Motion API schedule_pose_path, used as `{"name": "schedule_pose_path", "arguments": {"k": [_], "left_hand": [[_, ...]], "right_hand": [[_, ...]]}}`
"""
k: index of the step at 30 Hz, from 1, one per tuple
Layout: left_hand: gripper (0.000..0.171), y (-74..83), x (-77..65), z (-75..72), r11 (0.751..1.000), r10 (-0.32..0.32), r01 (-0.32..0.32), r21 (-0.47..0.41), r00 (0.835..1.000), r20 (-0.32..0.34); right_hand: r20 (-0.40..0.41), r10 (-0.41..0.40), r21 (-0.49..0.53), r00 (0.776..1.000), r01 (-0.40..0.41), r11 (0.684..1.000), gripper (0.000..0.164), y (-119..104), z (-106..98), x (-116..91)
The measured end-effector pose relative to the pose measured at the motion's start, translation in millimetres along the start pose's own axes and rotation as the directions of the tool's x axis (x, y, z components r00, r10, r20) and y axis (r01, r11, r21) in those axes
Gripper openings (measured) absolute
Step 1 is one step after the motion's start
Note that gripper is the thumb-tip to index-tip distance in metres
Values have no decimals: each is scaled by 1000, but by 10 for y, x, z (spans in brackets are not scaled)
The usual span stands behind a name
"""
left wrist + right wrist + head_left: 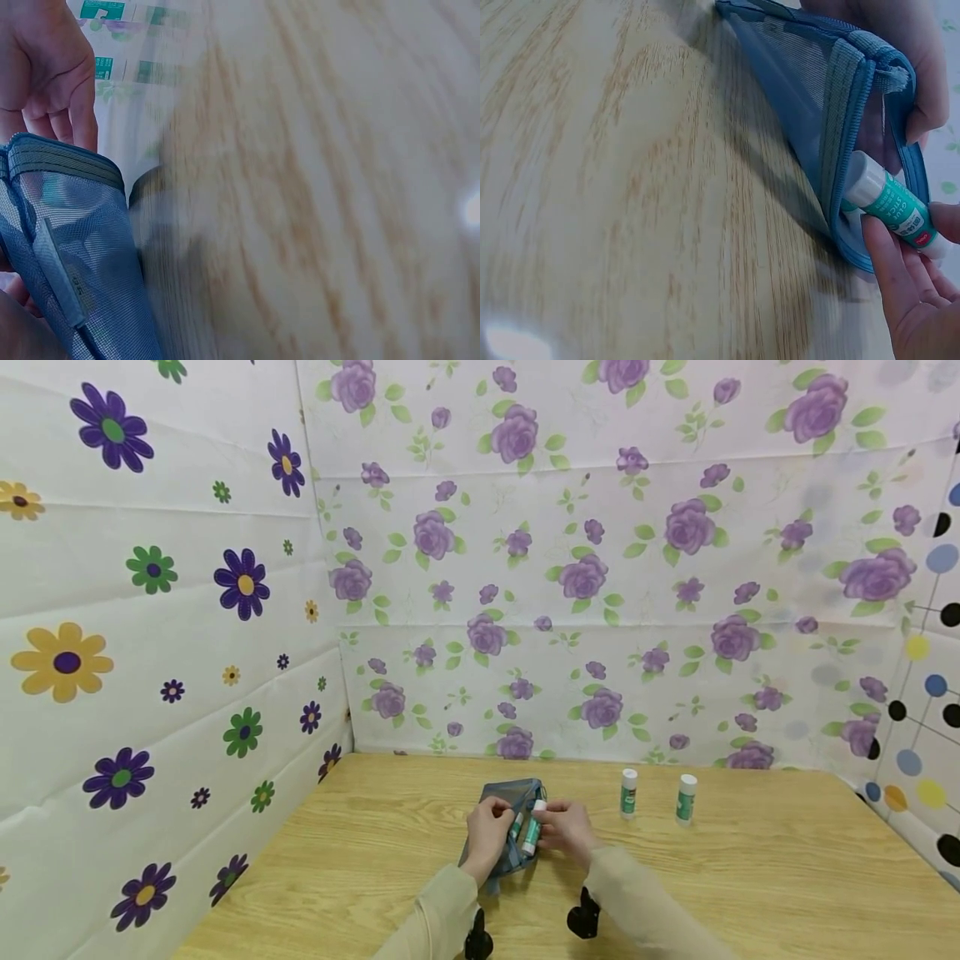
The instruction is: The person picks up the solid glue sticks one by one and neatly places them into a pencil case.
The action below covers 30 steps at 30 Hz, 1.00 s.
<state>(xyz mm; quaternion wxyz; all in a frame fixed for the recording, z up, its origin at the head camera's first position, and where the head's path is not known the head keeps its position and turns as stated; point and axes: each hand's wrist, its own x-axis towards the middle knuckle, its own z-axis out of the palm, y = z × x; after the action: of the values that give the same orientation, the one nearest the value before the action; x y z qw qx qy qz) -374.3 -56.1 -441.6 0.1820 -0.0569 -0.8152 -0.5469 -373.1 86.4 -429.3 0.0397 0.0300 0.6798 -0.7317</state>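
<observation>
A blue mesh zipper pouch [512,792] lies on the table with its mouth unzipped. My left hand [489,833] grips the pouch along one edge of its opening. Between thumb and fingers, my right hand [567,831] holds a green-and-white glue stick [532,829]. In the right wrist view, the white end of this glue stick [901,208] points into the pouch mouth, inside the zipper rim [847,135]. Another glue stick [516,825] shows within the pouch. A grey pull tab [60,277] hangs over the mesh in the left wrist view.
Two more glue sticks stand upright on the wooden table [750,860], one white-capped glue stick [628,795] nearer the pouch and another [686,800] farther right. A floral sheet [517,568] hangs behind the table, and a flowered sheet [187,635] on the left.
</observation>
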Motion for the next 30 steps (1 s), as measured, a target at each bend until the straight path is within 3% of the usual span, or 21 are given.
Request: {"name": "schedule_pose_path", "arguments": {"k": [22, 30], "left_hand": [[6, -22, -9, -2, 1000, 12, -12, 2, 1000, -4], [6, -12, -7, 1, 1000, 12, -12, 5, 1000, 0]], "right_hand": [[-69, -2, -113, 998, -6, 994, 41, 118, 56, 127], [-76, 5, -153, 997, -17, 988, 30, 117, 66, 148]]}}
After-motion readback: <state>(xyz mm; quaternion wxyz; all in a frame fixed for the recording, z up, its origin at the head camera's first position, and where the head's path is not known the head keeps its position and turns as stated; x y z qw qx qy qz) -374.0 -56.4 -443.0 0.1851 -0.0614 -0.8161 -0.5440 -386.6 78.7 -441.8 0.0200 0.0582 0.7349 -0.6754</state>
